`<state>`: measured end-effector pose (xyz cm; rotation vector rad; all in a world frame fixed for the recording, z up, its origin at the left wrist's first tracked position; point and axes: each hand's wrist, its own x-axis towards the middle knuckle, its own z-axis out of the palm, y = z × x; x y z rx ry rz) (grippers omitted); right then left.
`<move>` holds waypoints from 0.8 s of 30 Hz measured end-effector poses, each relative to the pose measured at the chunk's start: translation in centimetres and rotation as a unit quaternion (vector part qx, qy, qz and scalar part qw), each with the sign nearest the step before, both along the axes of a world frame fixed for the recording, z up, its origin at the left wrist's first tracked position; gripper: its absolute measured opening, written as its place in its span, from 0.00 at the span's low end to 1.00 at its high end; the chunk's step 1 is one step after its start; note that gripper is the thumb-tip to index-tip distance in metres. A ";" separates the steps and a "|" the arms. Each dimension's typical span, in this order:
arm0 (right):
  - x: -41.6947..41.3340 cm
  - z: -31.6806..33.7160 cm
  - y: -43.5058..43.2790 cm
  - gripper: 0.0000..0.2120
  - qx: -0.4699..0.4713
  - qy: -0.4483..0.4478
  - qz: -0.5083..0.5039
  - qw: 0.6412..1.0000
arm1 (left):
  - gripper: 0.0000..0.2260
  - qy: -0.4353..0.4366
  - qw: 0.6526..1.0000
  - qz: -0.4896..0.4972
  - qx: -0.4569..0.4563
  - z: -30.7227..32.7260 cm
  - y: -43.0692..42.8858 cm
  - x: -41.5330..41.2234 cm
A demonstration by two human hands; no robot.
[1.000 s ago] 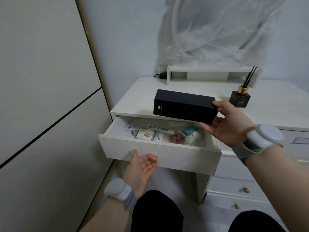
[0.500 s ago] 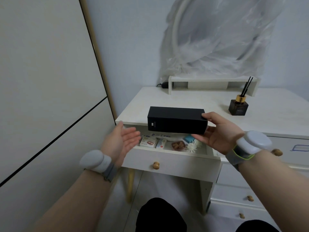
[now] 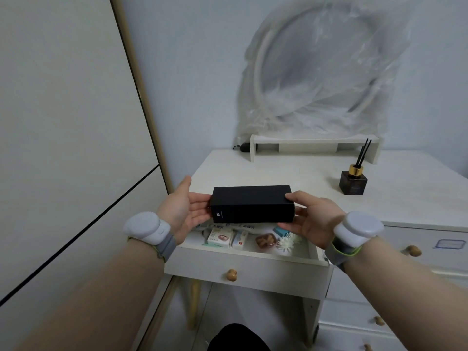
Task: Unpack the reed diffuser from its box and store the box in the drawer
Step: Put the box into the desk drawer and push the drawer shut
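Long black cardboard box (image 3: pixel 253 204) held level above open white drawer (image 3: pixel 249 271), left hand (image 3: pixel 186 211) and right hand (image 3: pixel 312 219) gripping its ends; likely light, stiff, crushable, so end-holds suit.

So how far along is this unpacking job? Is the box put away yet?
Not yet. Done: the reed diffuser stands unpacked on the desk top, and the drawer is pulled open. In hand: the black box is held level over the drawer between the left hand and right hand. Left: lay the box inside, among the small items already there, then probably push the drawer shut.
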<state>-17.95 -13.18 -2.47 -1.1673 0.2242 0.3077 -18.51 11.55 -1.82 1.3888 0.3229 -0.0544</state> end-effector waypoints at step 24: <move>3.5 -5.8 -0.8 0.44 0.001 0.220 0.127 0.967 | 0.50 0.244 0.958 -0.143 0.055 -5.0 -0.4 4.7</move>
